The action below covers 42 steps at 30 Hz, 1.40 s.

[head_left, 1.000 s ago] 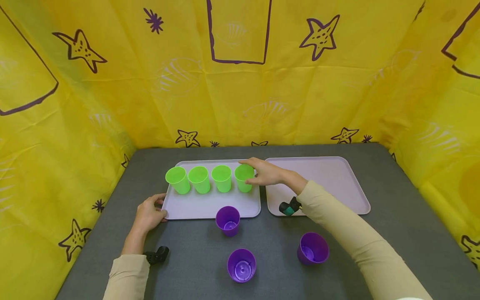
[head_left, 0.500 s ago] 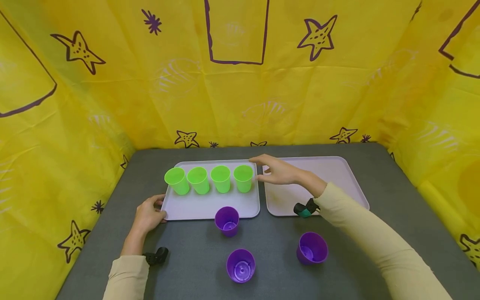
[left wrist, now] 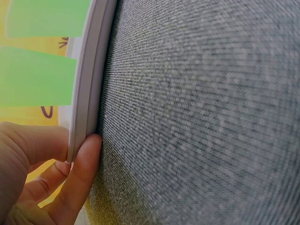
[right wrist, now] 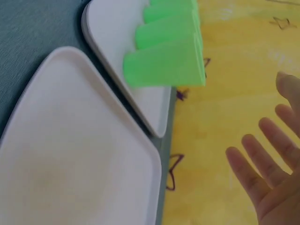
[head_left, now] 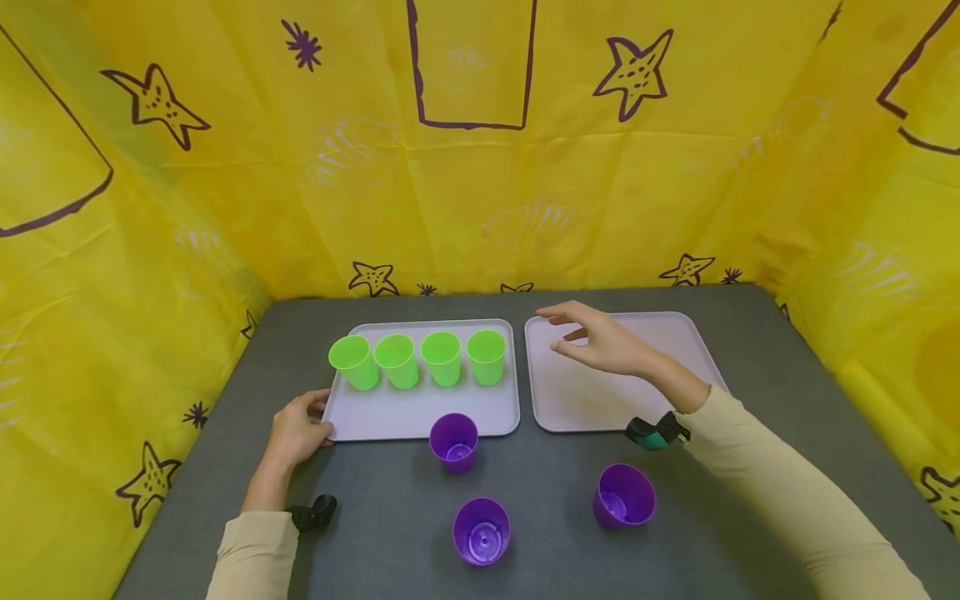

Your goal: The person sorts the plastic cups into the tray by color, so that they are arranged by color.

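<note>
In the head view my left hand (head_left: 298, 429) is at the near left corner of the left tray (head_left: 390, 421). The left wrist view shows its thumb and fingers pinching the tray's rim (left wrist: 89, 84). Several green cups (head_left: 441, 360) stand upright in a row along that tray's far half. My right hand (head_left: 611, 340) is above the right tray (head_left: 577, 400), holding nothing, with its fingers spread apart in the right wrist view. The rightmost green cup (right wrist: 164, 63) stands to the left of this hand, apart from it.
Three purple cups stand on the grey table (head_left: 375, 517): one (head_left: 454, 444) by the left tray's near edge, one (head_left: 482, 533) nearer me, one (head_left: 624, 497) below the right tray. A yellow patterned cloth (head_left: 465, 183) hangs behind and at both sides.
My right hand has let go of the rightmost green cup and moved right, over the right tray. My left hand stays at the left tray's corner.
</note>
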Each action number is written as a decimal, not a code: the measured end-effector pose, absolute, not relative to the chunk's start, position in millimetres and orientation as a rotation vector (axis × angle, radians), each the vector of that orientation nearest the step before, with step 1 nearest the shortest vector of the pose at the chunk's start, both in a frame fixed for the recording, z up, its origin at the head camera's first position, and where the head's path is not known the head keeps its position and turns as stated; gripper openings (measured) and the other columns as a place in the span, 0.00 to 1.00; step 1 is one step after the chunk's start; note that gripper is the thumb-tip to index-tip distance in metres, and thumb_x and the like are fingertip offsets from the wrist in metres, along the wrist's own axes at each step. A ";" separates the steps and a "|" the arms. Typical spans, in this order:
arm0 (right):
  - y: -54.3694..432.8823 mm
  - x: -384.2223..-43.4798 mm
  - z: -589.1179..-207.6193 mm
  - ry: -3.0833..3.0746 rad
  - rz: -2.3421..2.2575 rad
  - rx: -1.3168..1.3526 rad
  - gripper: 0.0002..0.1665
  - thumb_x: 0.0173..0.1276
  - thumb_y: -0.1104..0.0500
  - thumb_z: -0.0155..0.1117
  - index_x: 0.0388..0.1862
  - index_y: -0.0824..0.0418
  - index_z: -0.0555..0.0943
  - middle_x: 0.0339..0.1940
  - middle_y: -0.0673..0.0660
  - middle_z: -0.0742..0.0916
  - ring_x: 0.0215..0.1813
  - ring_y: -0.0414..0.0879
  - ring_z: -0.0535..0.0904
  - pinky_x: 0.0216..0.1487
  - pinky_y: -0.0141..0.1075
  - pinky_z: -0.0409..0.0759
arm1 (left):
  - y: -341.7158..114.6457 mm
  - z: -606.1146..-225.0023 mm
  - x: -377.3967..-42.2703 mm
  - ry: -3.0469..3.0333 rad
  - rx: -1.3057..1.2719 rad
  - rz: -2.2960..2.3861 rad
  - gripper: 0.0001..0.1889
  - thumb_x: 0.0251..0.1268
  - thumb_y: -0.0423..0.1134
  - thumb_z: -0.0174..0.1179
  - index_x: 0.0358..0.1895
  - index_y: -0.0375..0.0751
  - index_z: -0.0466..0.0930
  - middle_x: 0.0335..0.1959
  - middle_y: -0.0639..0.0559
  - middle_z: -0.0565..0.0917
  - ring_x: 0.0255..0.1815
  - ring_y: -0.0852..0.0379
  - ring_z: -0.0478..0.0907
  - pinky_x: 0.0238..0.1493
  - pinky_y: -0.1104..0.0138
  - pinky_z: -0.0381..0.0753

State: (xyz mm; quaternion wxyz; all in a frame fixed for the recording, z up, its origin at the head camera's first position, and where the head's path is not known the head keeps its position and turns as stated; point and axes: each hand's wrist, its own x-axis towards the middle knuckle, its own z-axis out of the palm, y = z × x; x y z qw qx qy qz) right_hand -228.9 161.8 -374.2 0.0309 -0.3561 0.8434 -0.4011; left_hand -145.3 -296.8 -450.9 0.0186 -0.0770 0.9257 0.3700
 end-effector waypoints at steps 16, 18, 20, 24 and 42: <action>237.5 -201.7 -386.9 2.869 -1.240 -0.898 0.28 0.61 0.64 0.61 0.62 0.61 0.69 0.58 0.60 0.77 0.55 0.55 0.76 0.48 0.50 0.79 | -297.5 -451.8 -145.4 2.886 -0.240 1.124 0.30 0.43 0.23 0.55 0.58 0.27 0.68 0.45 0.30 0.74 0.35 0.47 0.79 0.20 0.69 0.82; 247.6 -198.0 -388.1 2.908 -1.242 -0.834 0.29 0.62 0.64 0.61 0.63 0.59 0.69 0.58 0.59 0.77 0.54 0.51 0.76 0.48 0.48 0.80 | -297.6 -451.9 -145.5 2.890 -0.237 1.125 0.30 0.43 0.23 0.55 0.58 0.27 0.68 0.45 0.30 0.74 0.35 0.47 0.79 0.20 0.69 0.82; 258.2 -194.6 -389.4 2.938 -1.259 -0.766 0.29 0.62 0.64 0.61 0.63 0.57 0.69 0.58 0.58 0.77 0.54 0.47 0.75 0.49 0.39 0.80 | -297.7 -451.8 -145.6 2.893 -0.237 1.124 0.30 0.43 0.23 0.55 0.58 0.27 0.68 0.45 0.30 0.74 0.35 0.47 0.79 0.20 0.69 0.82; 279.9 -189.6 -394.3 2.986 -1.307 -0.649 0.30 0.62 0.64 0.61 0.64 0.56 0.69 0.58 0.59 0.77 0.53 0.36 0.74 0.47 0.18 0.74 | -297.9 -452.0 -145.7 2.892 -0.236 1.133 0.30 0.43 0.23 0.55 0.58 0.27 0.68 0.45 0.30 0.74 0.35 0.47 0.79 0.20 0.69 0.82; 346.5 -166.3 -427.5 3.095 -1.180 -0.224 0.29 0.65 0.56 0.58 0.64 0.64 0.67 0.55 0.68 0.77 0.42 0.15 0.65 0.35 0.10 0.68 | -297.2 -451.4 -144.5 2.899 -0.224 1.129 0.30 0.43 0.23 0.55 0.58 0.27 0.68 0.45 0.29 0.74 0.33 0.48 0.79 0.20 0.68 0.82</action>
